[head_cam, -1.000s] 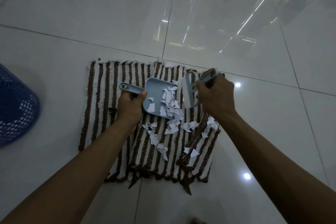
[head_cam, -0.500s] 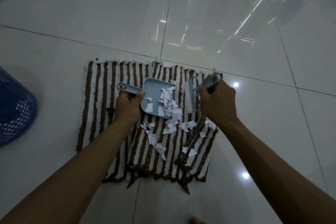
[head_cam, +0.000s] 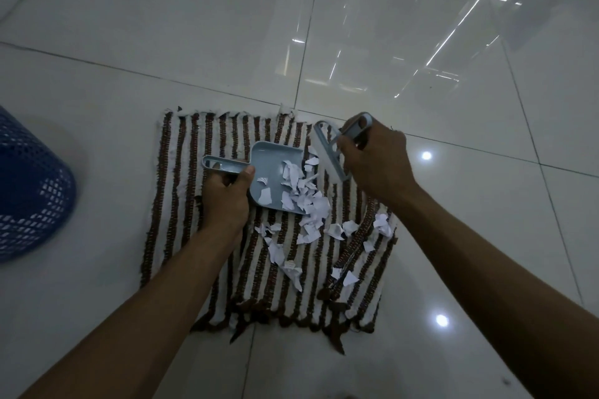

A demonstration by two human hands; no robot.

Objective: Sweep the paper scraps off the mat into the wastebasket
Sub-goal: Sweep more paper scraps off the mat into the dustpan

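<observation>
Far left there's a blue mesh wastebasket (head_cam: 30, 185) sitting on the tiled floor (head_cam: 162, 26), well apart from the striped mat (head_cam: 181, 204). Left hand (head_cam: 227, 201) has its fingers clamped on the handle of a pale blue dustpan (head_cam: 272, 172), which lies on the mat with a pile of scraps (head_cam: 304, 191) in its open edge. More scraps are scattered on the mat just below and to the right of the pan. Right hand (head_cam: 376, 162) is wrapped tight round a small brush (head_cam: 330, 152), held just beside the pan's right edge.
</observation>
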